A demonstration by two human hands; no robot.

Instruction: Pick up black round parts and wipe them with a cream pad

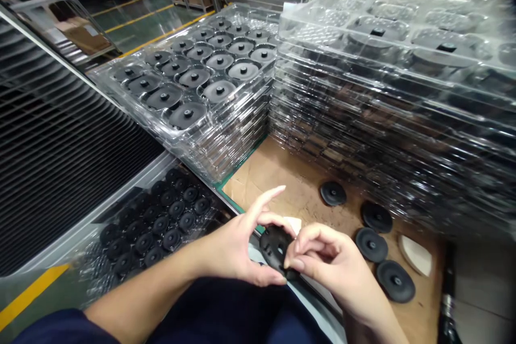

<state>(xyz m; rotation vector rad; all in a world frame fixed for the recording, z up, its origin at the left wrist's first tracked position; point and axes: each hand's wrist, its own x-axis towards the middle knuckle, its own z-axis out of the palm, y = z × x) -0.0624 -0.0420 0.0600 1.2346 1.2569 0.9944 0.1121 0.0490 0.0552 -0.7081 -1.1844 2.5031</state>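
My left hand (236, 244) and my right hand (322, 263) both grip a black moulded disc (274, 250) with holes in its face, held tilted over the edge of a brown cardboard sheet (278, 183). Four similar black discs lie flat on the cardboard to my right, the nearest being one (371, 244) just beyond my right hand. Another (395, 281) sits lower right, and one (332, 193) lies further up. A clear tray (161, 220) of black discs lies just left of my left hand.
Stacks of clear plastic trays (201, 86) holding black discs with central hubs rise ahead, and a taller stack (382, 64) stands at right. A black ribbed surface (60, 145) lies at left. A white curved piece (415, 255) sits on the cardboard. A green factory floor (137, 19) shows beyond.
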